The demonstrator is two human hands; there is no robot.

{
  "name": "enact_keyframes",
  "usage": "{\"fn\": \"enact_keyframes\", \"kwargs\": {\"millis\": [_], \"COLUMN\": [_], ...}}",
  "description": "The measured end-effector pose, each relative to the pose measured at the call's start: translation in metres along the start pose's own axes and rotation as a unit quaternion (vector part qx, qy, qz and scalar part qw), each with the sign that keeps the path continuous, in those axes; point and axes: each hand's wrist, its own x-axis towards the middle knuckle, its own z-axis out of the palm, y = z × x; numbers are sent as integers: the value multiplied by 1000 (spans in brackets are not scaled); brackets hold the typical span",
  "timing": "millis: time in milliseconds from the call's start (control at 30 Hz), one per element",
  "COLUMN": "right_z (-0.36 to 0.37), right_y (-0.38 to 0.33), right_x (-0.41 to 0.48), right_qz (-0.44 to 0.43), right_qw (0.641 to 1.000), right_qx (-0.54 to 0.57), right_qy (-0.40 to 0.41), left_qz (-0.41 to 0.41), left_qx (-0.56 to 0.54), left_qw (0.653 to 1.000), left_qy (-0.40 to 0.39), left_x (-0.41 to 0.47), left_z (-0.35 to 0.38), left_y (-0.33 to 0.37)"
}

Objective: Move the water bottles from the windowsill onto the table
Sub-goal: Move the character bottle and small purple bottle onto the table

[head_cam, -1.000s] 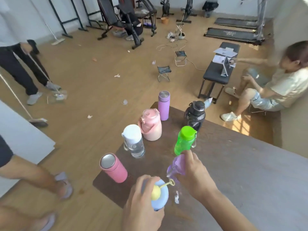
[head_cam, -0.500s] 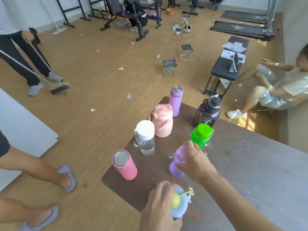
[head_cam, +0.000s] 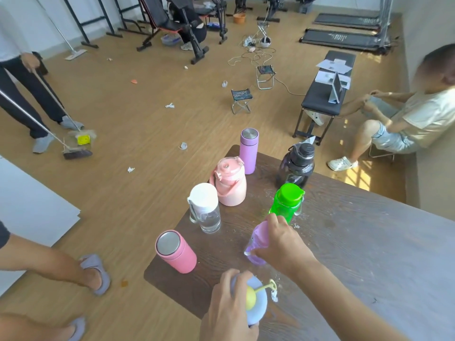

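Several bottles stand on the dark wooden table [head_cam: 369, 254]: a pink flask [head_cam: 176, 252], a clear bottle with a white lid [head_cam: 205, 207], a pink jug [head_cam: 230, 184], a purple flask [head_cam: 248, 150], a black jug [head_cam: 296, 166] and a green bottle [head_cam: 286, 201]. My right hand [head_cam: 283, 244] grips a small translucent purple bottle [head_cam: 257, 242] standing on the table. My left hand [head_cam: 229, 308] is wrapped around a light blue bottle [head_cam: 257, 306] with a yellow knob and strap near the table's front edge.
A person's legs in grey slippers [head_cam: 94, 273] stand close to the table's left corner. Another person sweeps with a broom [head_cam: 76, 153] at the left. A third sits at the right by a black bench [head_cam: 325, 94]. Folding stools [head_cam: 241, 99], litter and gym machines lie beyond.
My right hand has carried the purple bottle down and set it upright on the table. The view has shifted, so the bottles sit further right in frame. The sweeper's broom has moved.
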Motion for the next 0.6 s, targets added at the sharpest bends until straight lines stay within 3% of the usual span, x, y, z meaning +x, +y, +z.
{"fn": "enact_keyframes", "kwargs": {"millis": [367,600], "right_z": [-4,-35], "right_y": [4,38], "right_x": [-10,-55], "right_qz": [-2,26], "right_qw": [999,996], "right_qx": [39,81], "right_qy": [-15,20], "left_qz": [-10,88], "left_qx": [16,62], "left_qw": [1000,993], "left_qy": [-19,52], "left_x": [0,11], "left_z": [-13,-26], "left_y": [7,55]}}
